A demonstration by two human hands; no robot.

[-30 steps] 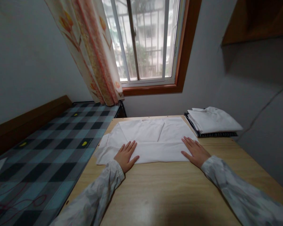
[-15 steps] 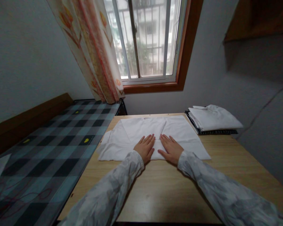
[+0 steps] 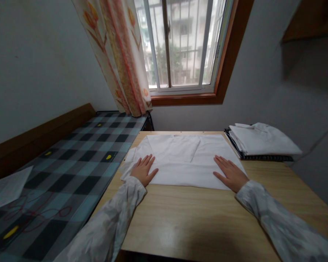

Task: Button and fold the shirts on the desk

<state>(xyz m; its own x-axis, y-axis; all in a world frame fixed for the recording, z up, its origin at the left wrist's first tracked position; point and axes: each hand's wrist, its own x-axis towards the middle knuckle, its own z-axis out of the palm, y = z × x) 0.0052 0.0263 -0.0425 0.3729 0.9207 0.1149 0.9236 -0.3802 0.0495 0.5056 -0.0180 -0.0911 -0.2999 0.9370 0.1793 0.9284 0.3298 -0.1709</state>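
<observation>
Where the room narrowed under the window point(image 3: 183, 43), a bed point(image 3: 71, 160) with a checked cover ran along the left wall. A wooden bench point(image 3: 196, 218) stood just beside it, with its far edge near the sill. A flowered curtain point(image 3: 120, 54) hung down over the head of the bed.

On the far half of the bench lay a white garment point(image 3: 186, 160), spread flat with its side parts folded in toward the middle. It looked like a shirt, though the view was too soft to be sure. A stack of folded clothes point(image 3: 262, 140) sat at the bench's far right corner, just clear of the garment. A sheet of paper point(image 3: 8, 187) lay on the near end of the bed.

The left hand point(image 3: 144, 170) rested palm down on the garment's near left corner, fingers stretched out, gripping nothing. The right hand point(image 3: 231, 174) lay the same way on the near right edge, flat and open and holding nothing, well apart from the left.

Pressing the cloth flat like this seemed to call for even weight through both palms. Strokes needed to run outward from the middle, so that creases were pushed off the edges rather than trapped. The garment's left edge, where the cloth bunched toward the bed, wanted the most care.
</observation>
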